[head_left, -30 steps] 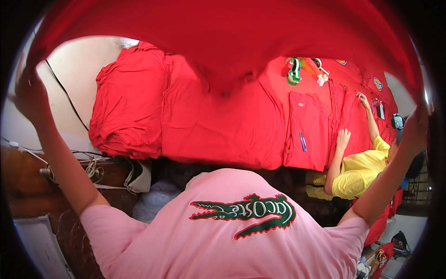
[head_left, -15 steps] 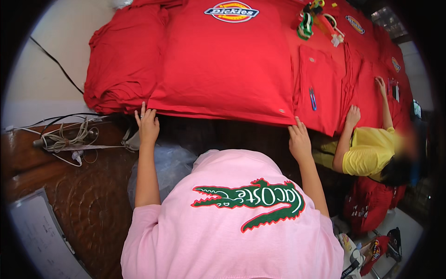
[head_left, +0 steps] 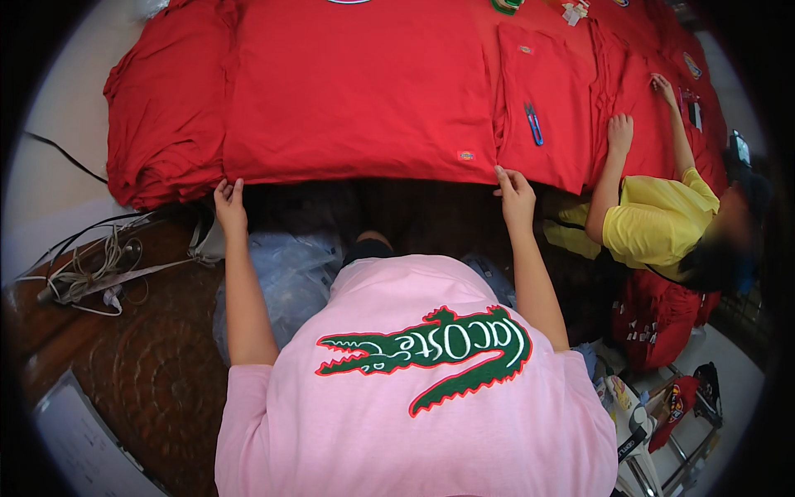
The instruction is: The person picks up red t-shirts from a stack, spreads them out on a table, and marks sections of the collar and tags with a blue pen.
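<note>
A red T-shirt (head_left: 356,99) lies spread flat on top of red garments, its hem along the near edge. My left hand (head_left: 231,209) is at the hem's left corner, thumb and fingertips closed on the fabric edge. At the right corner, my right hand (head_left: 517,200) pinches the hem between thumb and fingers. A small label (head_left: 466,156) sits on the shirt just above that corner. To its right lies a folded red shirt (head_left: 563,91) with blue-handled thread snips (head_left: 533,124) resting on it.
A person in a yellow shirt (head_left: 658,219) works at the right, one hand (head_left: 620,132) on the red cloth. Bunched red garments (head_left: 170,108) lie at the left. Tangled cables (head_left: 103,263), clear plastic bags (head_left: 277,277) and a white board (head_left: 87,435) are below the table edge.
My view has tilted downward, so the table sits higher in the picture. My fingers went from resting over the hem to pinching it at both corners.
</note>
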A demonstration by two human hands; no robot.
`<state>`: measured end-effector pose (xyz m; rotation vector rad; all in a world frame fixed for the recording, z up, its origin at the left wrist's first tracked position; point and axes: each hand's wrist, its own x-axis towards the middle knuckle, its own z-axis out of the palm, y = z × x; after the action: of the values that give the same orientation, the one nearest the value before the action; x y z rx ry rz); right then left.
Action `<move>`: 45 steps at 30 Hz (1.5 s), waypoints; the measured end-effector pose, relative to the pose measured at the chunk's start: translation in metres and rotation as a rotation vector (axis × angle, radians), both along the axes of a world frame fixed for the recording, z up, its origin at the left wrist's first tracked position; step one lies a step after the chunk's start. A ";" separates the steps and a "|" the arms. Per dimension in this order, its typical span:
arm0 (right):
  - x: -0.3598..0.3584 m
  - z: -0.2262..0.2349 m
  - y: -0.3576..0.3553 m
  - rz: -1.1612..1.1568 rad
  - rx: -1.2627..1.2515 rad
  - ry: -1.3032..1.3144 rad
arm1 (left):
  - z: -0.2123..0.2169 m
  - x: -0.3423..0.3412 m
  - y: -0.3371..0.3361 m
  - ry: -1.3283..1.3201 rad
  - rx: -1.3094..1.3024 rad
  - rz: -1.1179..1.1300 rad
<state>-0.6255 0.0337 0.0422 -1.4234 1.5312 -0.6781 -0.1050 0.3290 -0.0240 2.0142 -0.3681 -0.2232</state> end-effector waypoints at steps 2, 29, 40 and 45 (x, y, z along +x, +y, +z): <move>0.007 -0.008 -0.005 0.063 0.096 -0.018 | -0.007 0.006 -0.001 0.193 -0.089 0.111; -0.024 -0.025 -0.006 0.094 0.282 -0.218 | 0.029 0.002 0.004 0.585 -0.621 0.123; -0.095 -0.033 0.087 0.669 0.717 0.046 | 0.011 -0.025 0.132 0.596 -0.555 0.230; -0.121 -0.070 0.146 0.352 0.909 -0.114 | -0.023 -0.072 0.197 0.665 -0.273 0.426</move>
<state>-0.7461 0.1799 -0.0273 -0.8805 1.1980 0.1617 -0.1773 0.5258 -0.0472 1.5890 0.4253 -0.5200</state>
